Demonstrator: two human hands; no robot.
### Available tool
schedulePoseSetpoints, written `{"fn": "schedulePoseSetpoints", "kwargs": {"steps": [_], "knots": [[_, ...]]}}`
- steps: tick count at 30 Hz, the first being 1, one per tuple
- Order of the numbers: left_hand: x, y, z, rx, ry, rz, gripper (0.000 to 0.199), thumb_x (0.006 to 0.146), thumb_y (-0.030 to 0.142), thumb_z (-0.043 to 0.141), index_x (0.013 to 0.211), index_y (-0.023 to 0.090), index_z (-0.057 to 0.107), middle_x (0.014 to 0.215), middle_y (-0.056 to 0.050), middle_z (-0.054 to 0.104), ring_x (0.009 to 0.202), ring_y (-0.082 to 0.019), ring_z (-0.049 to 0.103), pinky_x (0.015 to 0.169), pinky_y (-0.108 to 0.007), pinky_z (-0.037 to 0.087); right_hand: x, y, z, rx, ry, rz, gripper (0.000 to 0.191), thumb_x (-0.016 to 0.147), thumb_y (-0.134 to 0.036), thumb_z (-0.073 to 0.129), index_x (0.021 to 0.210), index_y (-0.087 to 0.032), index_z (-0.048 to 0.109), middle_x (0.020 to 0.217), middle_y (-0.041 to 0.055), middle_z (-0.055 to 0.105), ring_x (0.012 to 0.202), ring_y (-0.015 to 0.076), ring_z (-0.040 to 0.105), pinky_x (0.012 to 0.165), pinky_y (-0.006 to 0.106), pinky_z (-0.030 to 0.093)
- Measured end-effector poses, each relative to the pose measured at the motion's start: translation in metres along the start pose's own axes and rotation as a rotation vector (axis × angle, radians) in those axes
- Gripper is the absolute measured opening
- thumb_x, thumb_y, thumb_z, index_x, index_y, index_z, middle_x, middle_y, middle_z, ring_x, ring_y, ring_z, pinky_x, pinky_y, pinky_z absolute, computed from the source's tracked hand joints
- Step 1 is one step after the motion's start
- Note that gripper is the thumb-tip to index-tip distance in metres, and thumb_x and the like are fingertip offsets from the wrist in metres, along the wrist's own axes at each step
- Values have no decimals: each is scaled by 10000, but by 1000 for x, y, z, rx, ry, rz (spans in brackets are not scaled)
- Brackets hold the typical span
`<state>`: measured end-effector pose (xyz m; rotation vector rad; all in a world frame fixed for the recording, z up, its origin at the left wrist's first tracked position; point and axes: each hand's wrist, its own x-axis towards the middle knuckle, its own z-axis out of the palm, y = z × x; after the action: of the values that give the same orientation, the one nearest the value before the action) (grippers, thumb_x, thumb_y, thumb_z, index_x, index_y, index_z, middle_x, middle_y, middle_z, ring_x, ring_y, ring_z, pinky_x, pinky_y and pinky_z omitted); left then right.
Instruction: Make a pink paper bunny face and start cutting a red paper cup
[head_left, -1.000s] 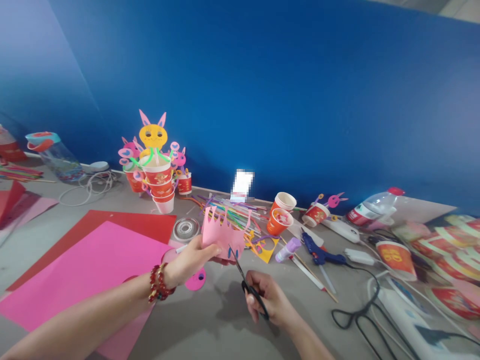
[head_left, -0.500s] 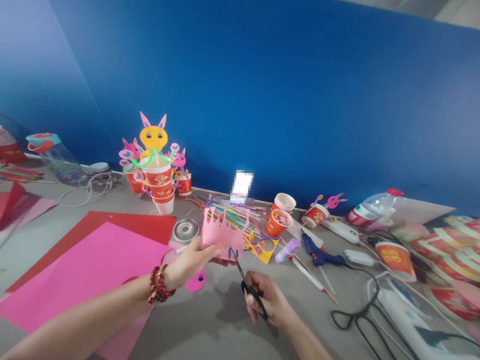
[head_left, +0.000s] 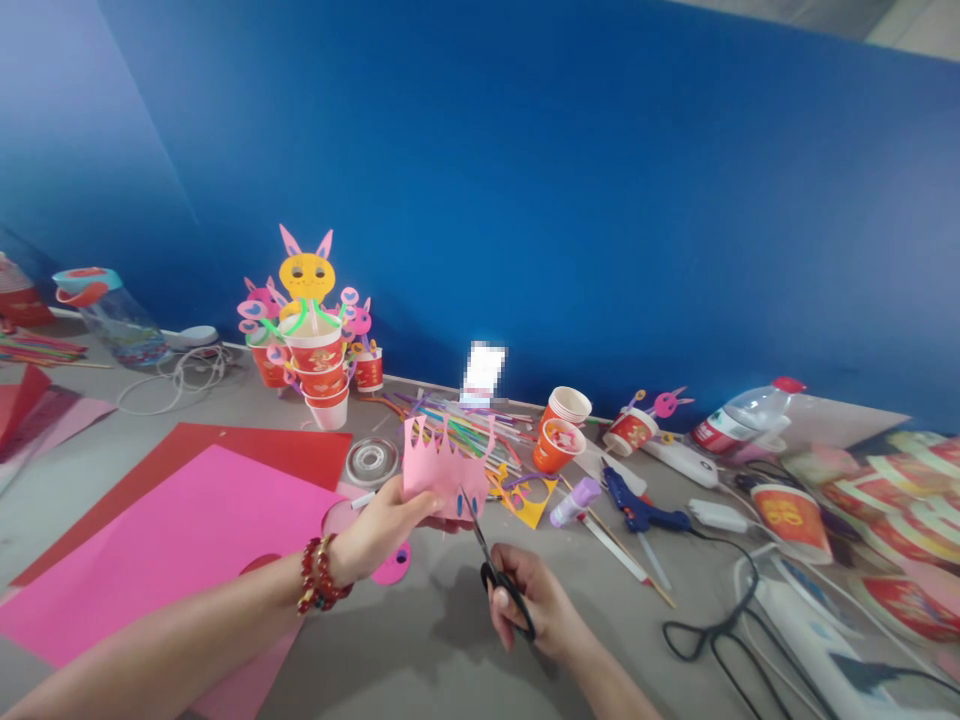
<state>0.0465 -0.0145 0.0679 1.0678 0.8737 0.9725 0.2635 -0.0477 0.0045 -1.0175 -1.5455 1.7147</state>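
Pinched in my left hand point(head_left: 390, 528) is a piece of pink paper point(head_left: 431, 478) with a jagged, cut-out top edge. Two small blue ovals show near its lower right. My right hand point(head_left: 529, 600) grips black-handled scissors point(head_left: 491, 567), fingers through the loops. The narrow blades point up and left and lie against the paper beside the blue ovals; how far they are apart is hard to make out. Below my left hand a bright pink paper disc point(head_left: 391, 565) with a dark eye-like dot lies on the table.
Pink sheets point(head_left: 187, 530) and a red sheet point(head_left: 255, 450) spread at left. Behind stand decorated paper cups point(head_left: 322, 355), coloured pipe cleaners point(head_left: 450, 420) and a tape roll point(head_left: 373, 460). To the right lie a glue stick point(head_left: 576, 502), a blue glue gun point(head_left: 641, 505), a cord point(head_left: 724, 630) and a bottle point(head_left: 746, 415).
The pink paper and both hands stay almost in place. Only a very slight shift of the paper and scissors shows.
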Motion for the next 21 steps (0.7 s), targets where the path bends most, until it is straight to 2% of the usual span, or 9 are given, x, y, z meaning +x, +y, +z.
{"fn": "schedulePoseSetpoints", "kwargs": {"steps": [11,21], "knots": [[1,-2,-1,-18,-20,8,276,799,324,639,962,109,694,955,-106,750,851,-252,717,814,-344,565,-1,1,1,-22,5,-21,590,686,-761,615,708,-224,371,409,-58,516,315,71,402,383,186,217],[-2,-3,2,-30,-38,27,241,831,288,605,959,108,701,940,-112,755,864,-252,713,806,-338,563,-3,-2,4,-48,28,-30,591,703,-777,580,711,-220,384,418,-53,520,329,67,387,401,192,222]]}}
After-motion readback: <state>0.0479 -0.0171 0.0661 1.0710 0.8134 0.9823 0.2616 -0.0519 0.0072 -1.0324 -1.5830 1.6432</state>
